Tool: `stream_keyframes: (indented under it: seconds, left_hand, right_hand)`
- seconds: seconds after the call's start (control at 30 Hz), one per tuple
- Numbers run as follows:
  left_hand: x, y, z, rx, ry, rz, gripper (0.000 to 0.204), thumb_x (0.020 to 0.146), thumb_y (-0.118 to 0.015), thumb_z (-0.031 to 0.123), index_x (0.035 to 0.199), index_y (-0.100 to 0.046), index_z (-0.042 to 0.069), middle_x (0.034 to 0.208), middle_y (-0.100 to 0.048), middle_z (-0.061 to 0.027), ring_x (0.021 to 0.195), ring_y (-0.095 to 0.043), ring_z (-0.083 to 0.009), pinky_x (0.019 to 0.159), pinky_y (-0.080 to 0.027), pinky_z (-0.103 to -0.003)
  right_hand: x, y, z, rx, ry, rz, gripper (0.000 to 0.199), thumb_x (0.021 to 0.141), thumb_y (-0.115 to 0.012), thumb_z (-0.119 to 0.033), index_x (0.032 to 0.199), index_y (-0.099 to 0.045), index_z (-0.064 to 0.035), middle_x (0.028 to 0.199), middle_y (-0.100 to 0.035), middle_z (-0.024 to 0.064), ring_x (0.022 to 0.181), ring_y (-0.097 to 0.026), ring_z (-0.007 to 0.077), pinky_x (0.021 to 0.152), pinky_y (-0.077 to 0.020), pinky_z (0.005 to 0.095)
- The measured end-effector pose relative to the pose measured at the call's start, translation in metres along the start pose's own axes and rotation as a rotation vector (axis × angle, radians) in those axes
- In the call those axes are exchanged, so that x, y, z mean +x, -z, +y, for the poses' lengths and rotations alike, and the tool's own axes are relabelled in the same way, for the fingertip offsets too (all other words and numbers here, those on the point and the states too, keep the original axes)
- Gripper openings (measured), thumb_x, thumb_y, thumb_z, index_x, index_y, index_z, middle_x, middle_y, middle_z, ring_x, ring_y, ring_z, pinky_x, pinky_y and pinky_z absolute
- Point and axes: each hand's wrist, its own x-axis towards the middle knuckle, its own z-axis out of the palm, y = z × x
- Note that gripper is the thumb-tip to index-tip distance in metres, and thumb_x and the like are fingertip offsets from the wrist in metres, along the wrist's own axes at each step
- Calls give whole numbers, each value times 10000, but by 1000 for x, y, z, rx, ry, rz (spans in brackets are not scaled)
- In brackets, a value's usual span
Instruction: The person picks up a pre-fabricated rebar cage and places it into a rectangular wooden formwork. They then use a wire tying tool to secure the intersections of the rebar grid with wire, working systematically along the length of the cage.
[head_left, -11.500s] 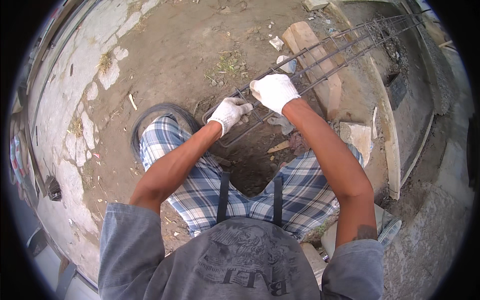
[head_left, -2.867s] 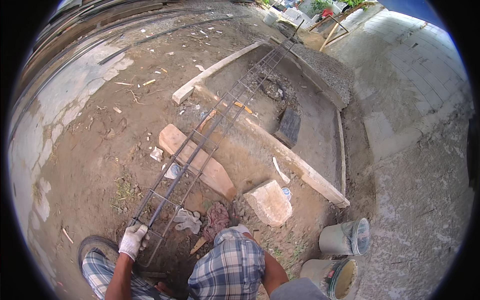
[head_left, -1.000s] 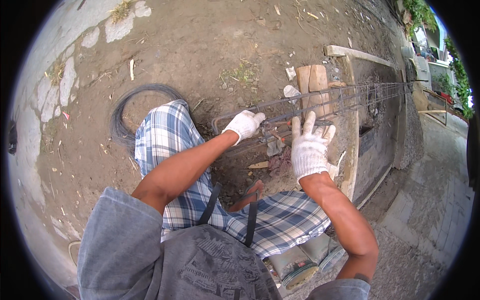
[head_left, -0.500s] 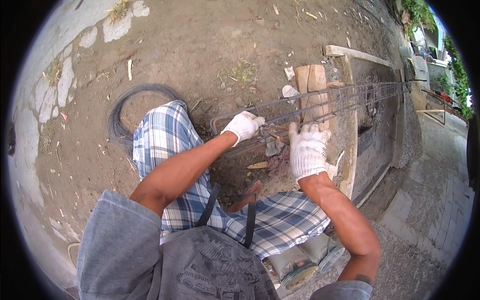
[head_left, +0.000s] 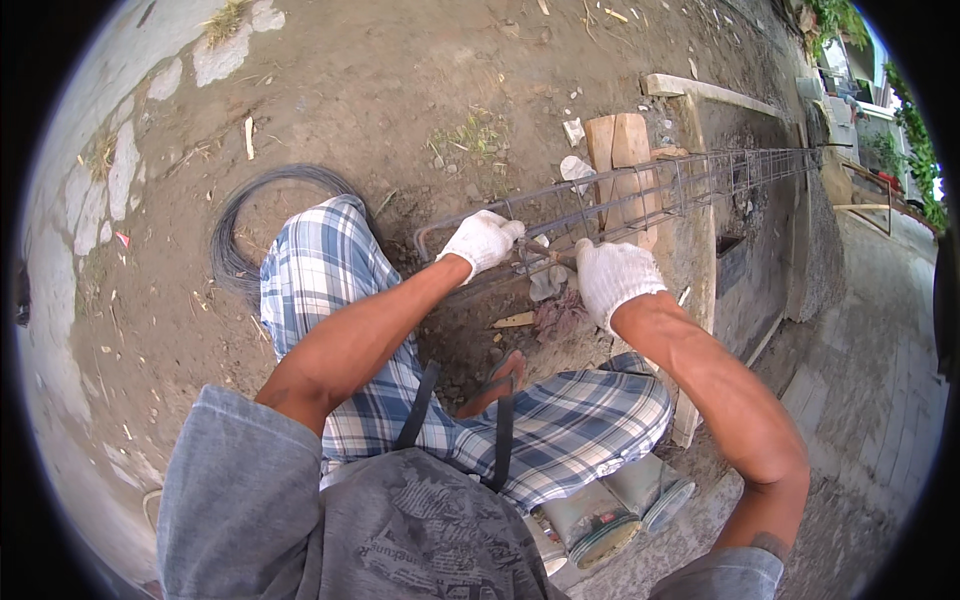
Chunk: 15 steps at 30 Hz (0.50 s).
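Head view. The left hand (head_left: 483, 243), in a white knitted glove, is closed at the near end of a steel rebar cage (head_left: 680, 182); its fingers are drawn narrow, apparently pinching a bar, though the glove hides the exact contact. The right hand (head_left: 617, 275), gloved likewise, appears to have its fingers curled about the end of a slim tool (head_left: 553, 255) (its kind is too small to tell) lying between the two hands. The cage extends to the right over paired timber blocks (head_left: 630, 150) and past a concrete kerb (head_left: 708, 275).

Hazards, as judged: should the tool slip off the steel, its tip could strike the left fingers, which lie nearly in line with it; should the left grip loosen, the long cage could roll or shift on its support; the loose knit could snag at the bar joints. The wire coil (head_left: 226, 235), beside the left knee (head_left: 320, 235), could entangle a foot if the person shifts.
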Motion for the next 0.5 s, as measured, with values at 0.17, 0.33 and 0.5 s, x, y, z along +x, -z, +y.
stream_keyframes:
  seconds: [0.17, 0.33, 0.5]
  left_hand:
    - [5, 2, -2, 99, -71, 6, 426, 995, -606, 408, 1105, -781, 35, 884, -756, -166, 814, -704, -294, 805, -534, -405]
    - [8, -4, -4, 61, -106, 17, 436, 996, -609, 401, 1136, -768, 20, 909, -757, -168, 830, -699, -291, 819, -530, -405]
    - [3, 7, 1, 17, -34, -42, 427, 1006, -612, 379, 1171, -762, 15, 874, -743, -144, 737, -673, -236, 747, -530, -401]
  right_hand:
    - [5, 26, 22, 561, -165, -459, 456, 985, -664, -437, 1181, -715, -29, 907, -751, 216, 885, -748, 337, 787, -565, 457]
    - [2, 2, 35, 538, 25, -269, 640, 922, -730, -425, 1385, -599, -2, 1104, -746, 198, 879, -755, 275, 760, -582, 439]
    - [-20, -2, -8, -95, 155, 154, 533, 780, -781, -173, 1249, -616, 18, 1073, -674, 228, 884, -723, 378, 788, -569, 492]
